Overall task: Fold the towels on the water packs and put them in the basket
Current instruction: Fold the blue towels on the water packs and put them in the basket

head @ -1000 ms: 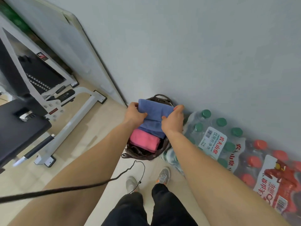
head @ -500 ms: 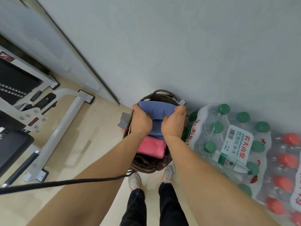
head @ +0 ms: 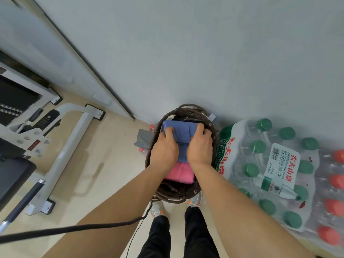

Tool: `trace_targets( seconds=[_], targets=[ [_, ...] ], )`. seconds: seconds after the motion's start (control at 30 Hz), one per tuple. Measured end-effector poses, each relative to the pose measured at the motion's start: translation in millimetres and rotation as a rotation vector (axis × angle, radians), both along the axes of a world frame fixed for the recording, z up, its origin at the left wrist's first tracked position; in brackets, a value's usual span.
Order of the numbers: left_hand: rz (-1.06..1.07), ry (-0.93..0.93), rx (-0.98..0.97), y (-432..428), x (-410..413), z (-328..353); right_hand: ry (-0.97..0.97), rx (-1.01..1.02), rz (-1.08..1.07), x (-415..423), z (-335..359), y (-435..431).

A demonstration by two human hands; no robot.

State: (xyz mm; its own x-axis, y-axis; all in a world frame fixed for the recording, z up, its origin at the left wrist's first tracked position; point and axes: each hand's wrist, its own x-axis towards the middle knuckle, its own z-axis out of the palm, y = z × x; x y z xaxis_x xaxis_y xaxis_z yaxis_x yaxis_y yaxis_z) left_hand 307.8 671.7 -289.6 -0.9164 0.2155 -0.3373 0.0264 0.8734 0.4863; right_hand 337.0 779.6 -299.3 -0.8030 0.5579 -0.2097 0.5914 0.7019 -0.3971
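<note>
Red-capped water pack (blurred, cropped rightward)

One wide-angle camera worn on my head looks steeply down, close above the basket at my feet.
</note>
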Motion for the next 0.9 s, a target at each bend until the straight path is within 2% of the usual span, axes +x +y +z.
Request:
trace_targets(
  seconds=[0.37, 0.53, 0.63, 0.73, 0.8, 0.9],
  targets=[
    [-0.309, -0.027, -0.214, 10.0, -5.0, -16.1, -0.081, 0.070, 0.009, 0.2, 4.3, 1.9],
    [-0.253, -0.091, -0.277, 13.7, -3.2, -10.9, -0.133, 0.093, 0.037, 0.7, 8.8, 2.4],
    [-0.287, -0.014, -0.306, 14.4, -3.0, -9.7, -0.168, 0.109, 0.069, -0.7, 9.2, 0.5],
    [-0.281, 0.006, -0.326, 16.8, -4.9, -3.4, -0.147, 0.253, 0.160, 3.2, 11.1, -1.3],
    [-0.304, 0.096, -0.354, 13.3, -4.5, -1.0, -0.166, 0.336, 0.269, 5.6, 10.5, 1.6],
    [-0.449, 0.252, -0.411, 3.8, -6.6, -1.2, -0.245, 0.346, 0.406, 7.4, 12.7, 11.4]
  ],
)
